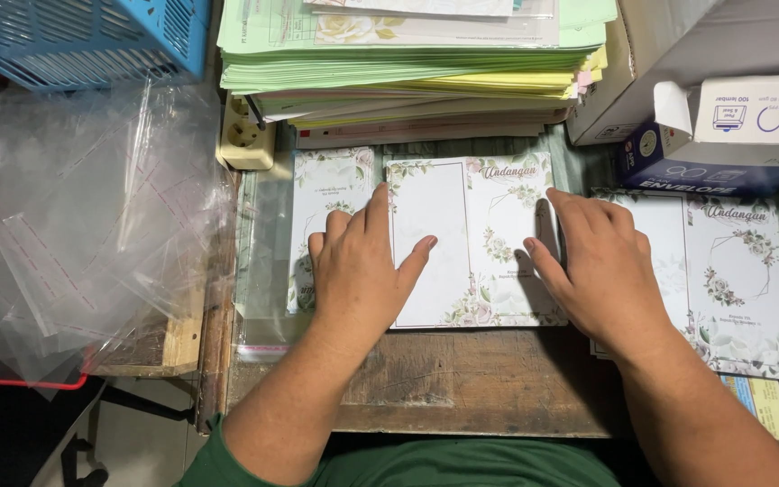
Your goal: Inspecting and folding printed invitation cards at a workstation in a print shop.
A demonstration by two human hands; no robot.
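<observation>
A white floral-bordered card (462, 243) lies unfolded on the wooden desk (462, 379). My left hand (358, 266) rests flat on its left edge, fingers spread, partly over another floral card (322, 194) beneath. My right hand (592, 261) presses flat on the card's right edge, fingers apart. Neither hand grips anything. A further stack of the same floral cards (737, 280) lies to the right, partly under my right wrist.
A tall pile of green and yellow papers (407, 63) fills the back. Clear plastic sleeves (83, 225) heap at the left under a blue basket (83, 36). A beige power socket (247, 135) and blue and white envelope boxes (723, 135) sit behind.
</observation>
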